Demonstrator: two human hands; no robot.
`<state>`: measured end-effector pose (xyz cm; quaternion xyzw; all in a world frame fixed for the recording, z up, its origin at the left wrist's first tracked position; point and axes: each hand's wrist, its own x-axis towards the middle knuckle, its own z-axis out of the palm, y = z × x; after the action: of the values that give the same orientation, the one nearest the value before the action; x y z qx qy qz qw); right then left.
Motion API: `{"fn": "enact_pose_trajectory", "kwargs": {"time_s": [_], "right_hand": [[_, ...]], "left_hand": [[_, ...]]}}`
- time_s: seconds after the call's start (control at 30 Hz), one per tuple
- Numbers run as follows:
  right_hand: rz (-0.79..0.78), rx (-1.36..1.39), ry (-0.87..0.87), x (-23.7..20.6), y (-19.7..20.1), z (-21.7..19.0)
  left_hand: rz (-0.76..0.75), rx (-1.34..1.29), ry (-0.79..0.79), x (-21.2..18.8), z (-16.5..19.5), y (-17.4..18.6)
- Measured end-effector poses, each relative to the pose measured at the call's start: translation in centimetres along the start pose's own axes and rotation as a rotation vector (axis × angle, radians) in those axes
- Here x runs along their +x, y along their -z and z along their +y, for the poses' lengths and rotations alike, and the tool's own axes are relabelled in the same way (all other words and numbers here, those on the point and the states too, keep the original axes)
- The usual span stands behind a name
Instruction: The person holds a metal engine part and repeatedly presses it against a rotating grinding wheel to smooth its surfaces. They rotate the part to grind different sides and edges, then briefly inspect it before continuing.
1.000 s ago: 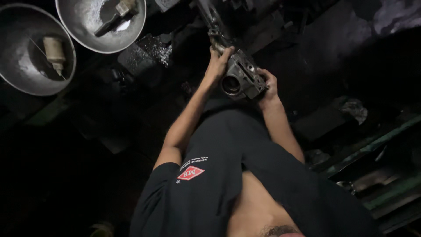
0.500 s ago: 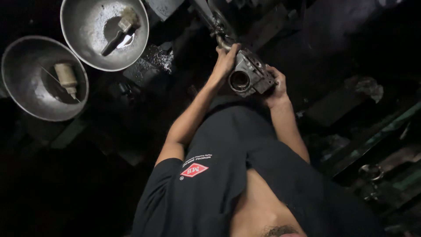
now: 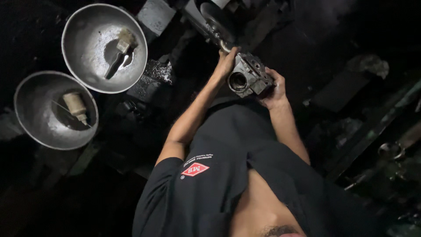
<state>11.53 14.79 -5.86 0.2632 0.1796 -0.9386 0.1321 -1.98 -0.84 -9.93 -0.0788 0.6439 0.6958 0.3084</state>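
Both my hands hold a grey metal engine part [image 3: 250,77] with a round bore facing me, out in front of my chest. My left hand [image 3: 226,63] grips its upper left side, right beside a shiny metal rod [image 3: 217,37] that runs up to the dark machinery. My right hand [image 3: 275,87] cups the part from the right and underneath. My black shirt with a red diamond patch [image 3: 196,169] fills the lower middle of the view.
Two metal bowls lie at the left: the upper bowl [image 3: 79,70] holds a brush [image 3: 119,52], the lower bowl [image 3: 33,127] a small pale cylinder [image 3: 75,105]. A grey block [image 3: 155,15] sits at the top. A rag [image 3: 368,65] and green-edged rails [image 3: 372,131] are at the right.
The view has swung, so the bowls and the part sit lower and further right in the frame. Both hands keep the same hold on the engine part.
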Motion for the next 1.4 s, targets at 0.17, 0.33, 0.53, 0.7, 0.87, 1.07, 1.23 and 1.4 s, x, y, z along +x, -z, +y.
{"fn": "enact_pose_trajectory", "kwargs": {"time_s": [0.17,0.33,0.53,0.7,0.87,1.07,1.23,1.4], "right_hand": [[0.132,0.004,0.052,-0.7,1.7,1.1],[0.17,0.115,0.297,-2.7,6.2,1.8],[0.189,0.145,0.752,-11.5,10.4,0.9],[0.051,0.092,0.773,-12.0,9.3,2.0],[-0.083,0.12,0.582,-9.2,7.2,3.5],[0.071,-0.197,0.467,-8.7,8.0,0.2],[0.265,-0.46,0.538,-8.4,7.4,-0.5],[0.293,-0.554,0.624,-4.3,5.0,0.9]], "left_hand": [[-0.076,-0.13,0.044,-0.2,-1.3,-0.8],[-0.264,0.072,-0.232,-1.1,-1.8,-3.9],[-0.915,-0.061,-0.573,-6.4,-1.7,-5.8],[-1.027,-0.006,-0.566,-7.4,1.7,-5.0],[-1.26,-0.102,-0.889,-6.0,3.0,-5.6],[-0.743,-0.419,-0.311,-4.8,-3.5,-7.6],[-0.358,-0.312,-0.139,-2.7,-5.3,-7.4],[-0.216,-0.32,0.009,-2.6,-4.2,-5.7]]}}
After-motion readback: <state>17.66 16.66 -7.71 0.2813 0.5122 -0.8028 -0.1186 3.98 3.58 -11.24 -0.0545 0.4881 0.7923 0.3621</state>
